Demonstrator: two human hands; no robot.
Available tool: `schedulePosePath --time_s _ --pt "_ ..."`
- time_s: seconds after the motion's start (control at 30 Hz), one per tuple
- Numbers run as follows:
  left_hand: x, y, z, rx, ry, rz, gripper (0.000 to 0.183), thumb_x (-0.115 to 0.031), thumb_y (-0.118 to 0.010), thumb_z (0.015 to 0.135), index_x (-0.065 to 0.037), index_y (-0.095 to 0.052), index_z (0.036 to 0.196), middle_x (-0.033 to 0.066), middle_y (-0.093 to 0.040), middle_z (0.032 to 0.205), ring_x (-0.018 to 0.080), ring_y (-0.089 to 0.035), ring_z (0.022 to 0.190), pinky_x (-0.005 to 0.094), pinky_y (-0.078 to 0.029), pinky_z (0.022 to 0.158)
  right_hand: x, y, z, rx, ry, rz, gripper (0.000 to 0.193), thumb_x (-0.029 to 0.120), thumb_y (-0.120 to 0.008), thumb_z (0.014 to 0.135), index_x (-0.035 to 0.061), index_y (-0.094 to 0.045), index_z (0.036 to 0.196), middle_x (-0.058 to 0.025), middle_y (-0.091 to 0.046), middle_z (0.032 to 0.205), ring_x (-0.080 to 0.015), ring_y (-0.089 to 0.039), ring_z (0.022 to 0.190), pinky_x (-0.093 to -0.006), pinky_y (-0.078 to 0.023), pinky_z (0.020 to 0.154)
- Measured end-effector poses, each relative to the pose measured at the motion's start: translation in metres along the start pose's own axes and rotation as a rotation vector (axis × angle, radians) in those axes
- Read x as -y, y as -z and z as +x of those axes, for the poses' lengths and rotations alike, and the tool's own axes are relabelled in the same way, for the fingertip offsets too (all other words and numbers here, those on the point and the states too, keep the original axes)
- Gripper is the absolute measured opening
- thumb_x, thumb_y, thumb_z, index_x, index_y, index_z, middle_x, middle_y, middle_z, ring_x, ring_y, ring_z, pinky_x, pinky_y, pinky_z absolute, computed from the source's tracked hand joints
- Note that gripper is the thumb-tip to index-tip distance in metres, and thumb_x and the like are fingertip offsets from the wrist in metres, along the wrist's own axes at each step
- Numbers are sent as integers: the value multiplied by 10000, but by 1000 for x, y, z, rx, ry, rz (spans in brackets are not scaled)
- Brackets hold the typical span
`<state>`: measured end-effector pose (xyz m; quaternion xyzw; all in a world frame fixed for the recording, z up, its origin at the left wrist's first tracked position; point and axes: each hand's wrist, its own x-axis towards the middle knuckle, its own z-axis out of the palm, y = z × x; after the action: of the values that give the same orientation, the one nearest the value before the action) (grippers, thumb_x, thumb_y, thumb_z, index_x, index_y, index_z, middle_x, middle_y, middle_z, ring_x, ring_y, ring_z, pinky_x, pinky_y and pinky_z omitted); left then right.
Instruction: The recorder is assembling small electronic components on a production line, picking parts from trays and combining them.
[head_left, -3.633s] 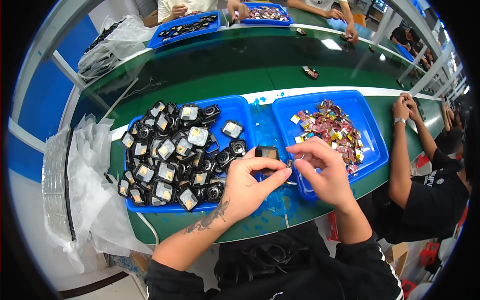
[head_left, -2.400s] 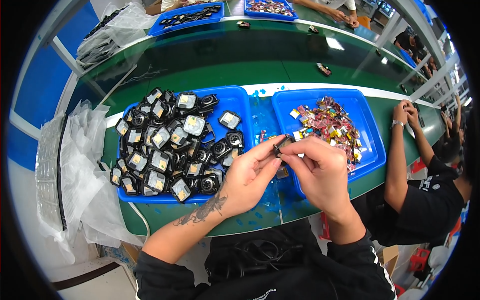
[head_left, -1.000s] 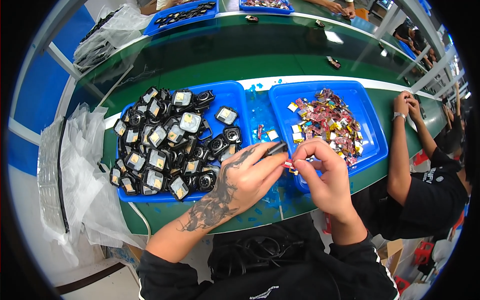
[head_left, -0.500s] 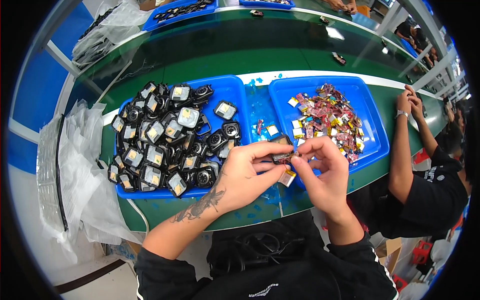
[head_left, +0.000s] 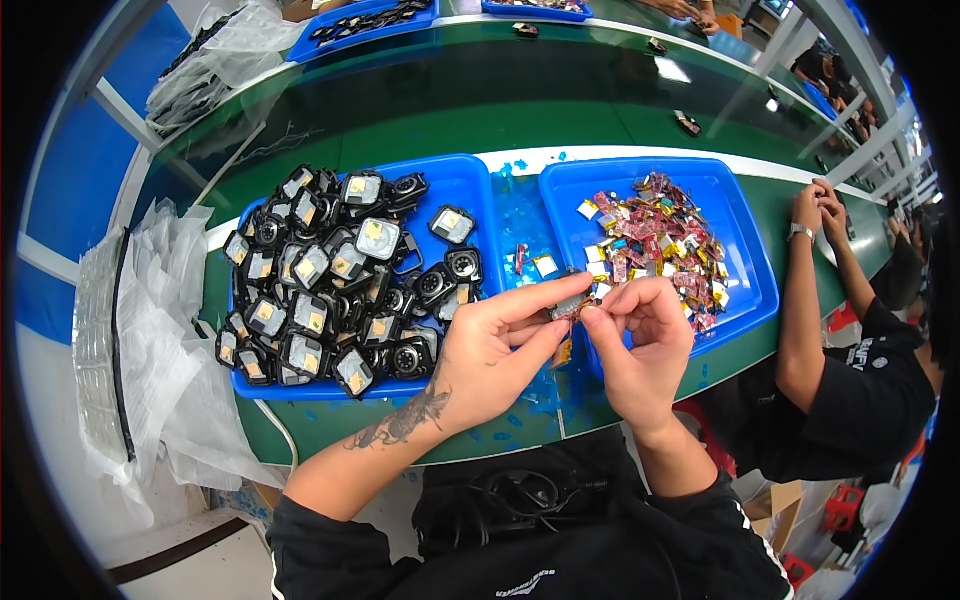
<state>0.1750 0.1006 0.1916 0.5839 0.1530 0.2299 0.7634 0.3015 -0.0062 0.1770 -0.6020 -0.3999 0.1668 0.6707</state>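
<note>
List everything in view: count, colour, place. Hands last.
Held case: one, black and grey, between the hands
Yellowish piece: one, just below the held case
Watch-like cases: dozens, black and grey, left tray
Left tray: one, blue, table
Small boards: many, red, yellow and white, right tray
Right tray: one, blue, table
Loose pieces: two, reddish and white, between trays
Table: one, green, under trays
Plastic sheets: several, translucent, left
Nearest co-worker: one, black shirt, right
Sleeves: two, black, lower edge
Left hand: one, fingers on the held case
Right hand: one, at the case's edge, grip unclear
</note>
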Motion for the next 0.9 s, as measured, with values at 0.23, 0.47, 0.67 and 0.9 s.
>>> schedulePosePath --time_s 0.23,0.47,0.67,0.9 --pt "7 -2 -3 -43 -52 21 404 78 -518 909 20 -536 1308 127 -595 1281 162 -611 1097 277 -517 927 -4 -6 -1 -30 82 -64 235 -40 -714 815 35 -508 898 -38 -588 849 -24 -494 664 -165 -404 576" --pt "5 -1 -2 -53 -84 -44 465 81 -514 905 -20 -479 1358 118 -640 1137 111 -643 961 227 -525 808 5 -11 4 38 -43 -98 324 -36 -693 819 -4 -528 1096 -63 -593 933 -58 -546 748 -173 -457 599" --pt "6 1 0 -155 8 -60 569 86 -552 887 -68 -343 1395 162 -603 1189 150 -625 1025 258 -529 827 21 -8 36 310 -28 -328 456 -38 -677 802 45 -516 1221 -65 -594 902 -129 -623 793 -267 -539 660" --pt "21 -12 -11 -233 -863 870 550 -23 -669 817 -5 -436 1316 194 -566 1231 302 -570 1129 391 -500 901 -37 -27 218 380 -173 -426 524 39 -731 777 17 -475 1235 -91 -652 814 -160 -648 750 -289 -515 665"
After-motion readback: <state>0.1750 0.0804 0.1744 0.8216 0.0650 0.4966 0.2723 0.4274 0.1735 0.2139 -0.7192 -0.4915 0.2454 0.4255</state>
